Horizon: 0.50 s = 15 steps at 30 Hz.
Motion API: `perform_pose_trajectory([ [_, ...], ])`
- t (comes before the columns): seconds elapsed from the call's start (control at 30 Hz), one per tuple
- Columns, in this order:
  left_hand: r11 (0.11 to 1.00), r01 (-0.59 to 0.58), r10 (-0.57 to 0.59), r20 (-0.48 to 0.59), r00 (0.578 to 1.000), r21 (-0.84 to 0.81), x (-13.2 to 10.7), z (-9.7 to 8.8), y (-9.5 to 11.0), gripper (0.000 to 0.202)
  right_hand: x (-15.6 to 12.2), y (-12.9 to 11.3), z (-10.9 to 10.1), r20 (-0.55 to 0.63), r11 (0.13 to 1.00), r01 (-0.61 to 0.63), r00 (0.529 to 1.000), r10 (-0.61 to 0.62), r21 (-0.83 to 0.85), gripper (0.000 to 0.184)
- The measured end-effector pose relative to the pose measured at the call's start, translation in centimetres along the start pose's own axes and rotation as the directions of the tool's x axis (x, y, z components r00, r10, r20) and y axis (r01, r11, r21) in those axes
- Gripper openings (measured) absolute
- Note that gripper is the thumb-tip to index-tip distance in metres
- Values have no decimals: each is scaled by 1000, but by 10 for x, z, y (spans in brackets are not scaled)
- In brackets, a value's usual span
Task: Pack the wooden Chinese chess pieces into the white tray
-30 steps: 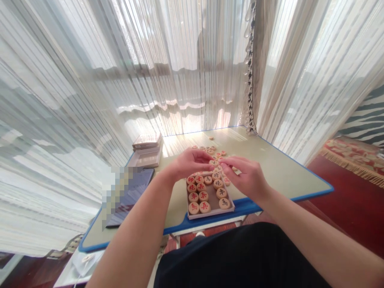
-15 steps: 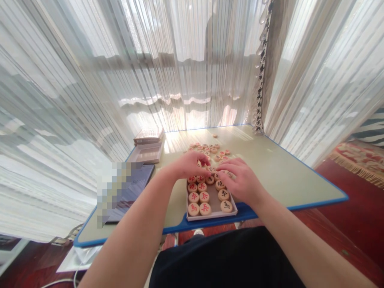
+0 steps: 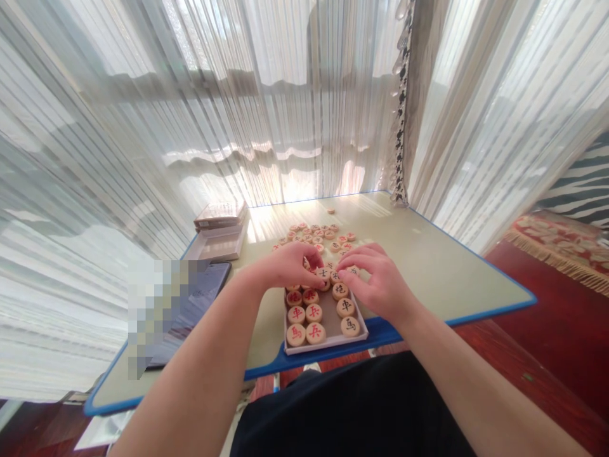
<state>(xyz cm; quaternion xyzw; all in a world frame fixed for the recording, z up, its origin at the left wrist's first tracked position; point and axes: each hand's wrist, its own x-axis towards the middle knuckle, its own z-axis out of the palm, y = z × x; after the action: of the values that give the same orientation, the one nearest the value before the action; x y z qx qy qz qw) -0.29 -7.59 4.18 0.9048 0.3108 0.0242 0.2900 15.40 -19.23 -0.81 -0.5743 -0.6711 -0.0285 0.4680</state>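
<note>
- At the near edge of the pale green table with a blue rim lies a shallow grey cardboard tray, and both our hands work over its far end.
- Our left hand is curled, with thumb and fingertips down around a round wooden chess piece with a black character. We cannot tell whether it pinches that piece or only nudges it.
- Our right hand lies loose, fingers bent and a little spread. Its tips rest on the neighbouring pieces and it is clamped on nothing.
- The two hands nearly meet at the fingertips, right over that piece.
- A second ago the hands were lifted at the tray's far rim with a piece between the fingertips. Now they have sunk onto the tray, and the piece sits low among the far rows. We judge that it is being settled into place rather than carried.
- The rows of round wooden pieces with red and black characters at the tray's near end lie as they did, with a bare strip between the columns.
- Just beyond the hands, loose wooden pieces lie scattered on the table, so many are outside the tray.
- To the left lie a dark flat phone and, farther off, stacked flat boxes.
</note>
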Motion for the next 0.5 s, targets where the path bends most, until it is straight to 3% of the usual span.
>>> perform_pose_trajectory([
  [0.3, 1000, -18, 17, 35, 999, 22, -4, 1, 5, 34, -1, -1, 3, 69, 994, 105, 992, -104, -25, 15],
  [0.5, 1000, -15, 14, 45, 999, 12, -3, 1, 6, 41, -1, 0, 4, 132, 992, 122, 984, -116, -37, 16],
])
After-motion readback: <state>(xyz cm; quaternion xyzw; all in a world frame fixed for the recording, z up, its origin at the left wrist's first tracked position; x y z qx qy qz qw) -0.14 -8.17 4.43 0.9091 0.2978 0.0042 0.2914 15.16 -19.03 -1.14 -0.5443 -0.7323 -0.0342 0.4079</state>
